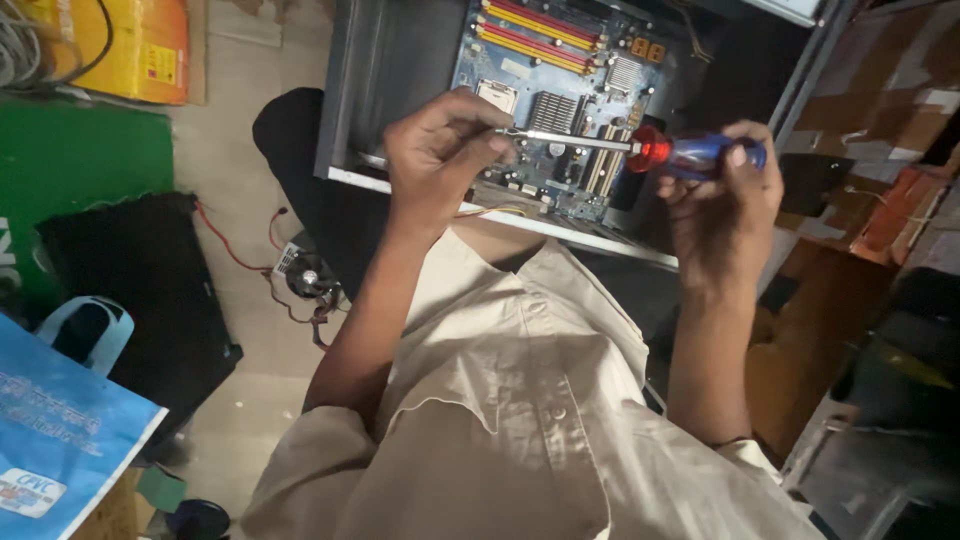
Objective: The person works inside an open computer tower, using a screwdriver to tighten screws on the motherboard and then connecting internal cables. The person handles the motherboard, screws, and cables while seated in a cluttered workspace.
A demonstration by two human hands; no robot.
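Nearest the camera is the person's beige shirt [510, 400], its short sleeves framing both forearms as they reach away. At the lower left corner lies a blue bag [60, 430] with pale handles; what is inside it cannot be made out. Just beyond it a flat black case [140, 290] rests on the floor [240, 390], and beside that sits a small cooling fan [305, 275] trailing red wires.

Further out, the right hand [722, 205] is clamped around the blue handle of a screwdriver [660, 150], which lies level, its red collar just past the fingers and its metal shaft pointing leftward. The left hand [440, 160] has its fingertips pinched together on the tip end of that shaft. Both hands hover above the near edge of an open computer case [395, 70], a grey metal box lying on its side. Inside it sits a blue motherboard [560, 100] with yellow and red memory slots, silver heat sinks and a processor socket.

At the far left, a yellow box [135, 45] stands beyond a green mat [80, 170]. Brown cardboard boxes [880, 130] are stacked to the right of the case, their contents hidden.
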